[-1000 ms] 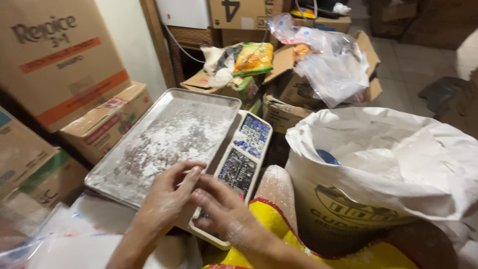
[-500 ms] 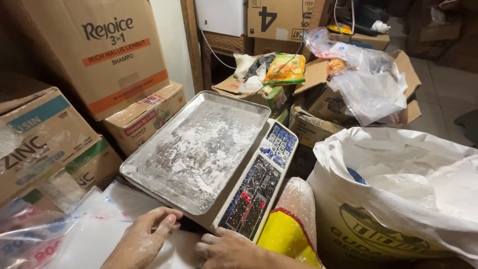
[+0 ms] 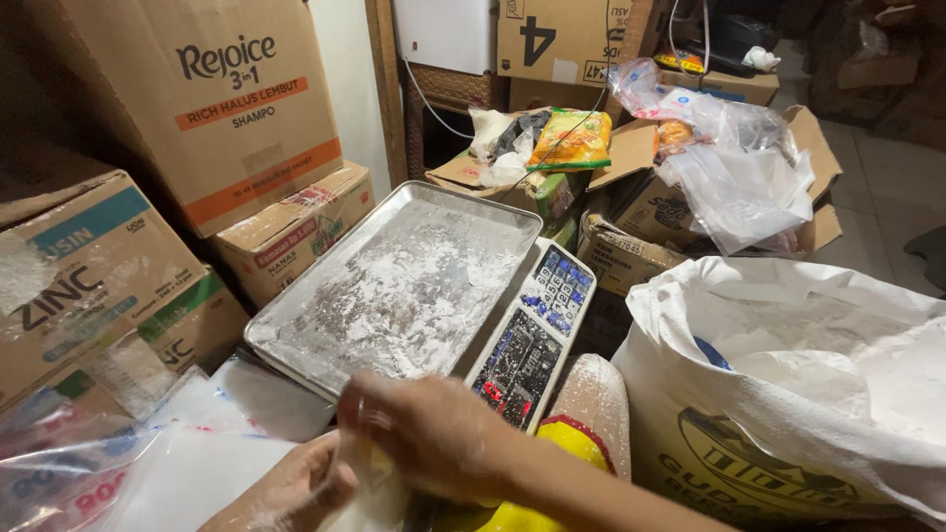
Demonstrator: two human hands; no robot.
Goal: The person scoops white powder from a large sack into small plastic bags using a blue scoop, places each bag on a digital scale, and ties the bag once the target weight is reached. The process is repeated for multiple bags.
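One big white sack (image 3: pixel 788 394) sits open at the right, rim rolled down, white powder inside and a bit of one blue scoop (image 3: pixel 708 352) poking out of it. On the left, four cardboard boxes stacked: the big box (image 3: pixel 212 108) on top at the back, a small box (image 3: pixel 291 232) under it, two more boxes (image 3: pixel 94 266) at the far left. Behind, more open cartons (image 3: pixel 641 212) crammed with clear bags and one yellow packet (image 3: pixel 572 138); I can't count those cartons cleanly.

Centre stage, one scale with one steel tray (image 3: pixel 394 286) on it, dusted all over with white powder, nothing else lying in it. One keypad panel (image 3: pixel 537 330) runs along the tray's right edge, blue keys at the far end, red digits glowing nearer the hands.

Down low, clear plastic bags (image 3: pixel 128 463) spread in a heap at the left, number not countable.

Two hands now, both at the bottom edge just in front of the tray. The right hand (image 3: pixel 434 438), blurred, crosses over to the left, fingers curled down narrow onto a white bag (image 3: pixel 370 493). The left hand (image 3: pixel 296 488) is beneath it, fingers bent up around the same bag, pinching it. Both are floury. The bag is between the two hands, just short of the tray's near corner, touching both; its lower end runs out of view.
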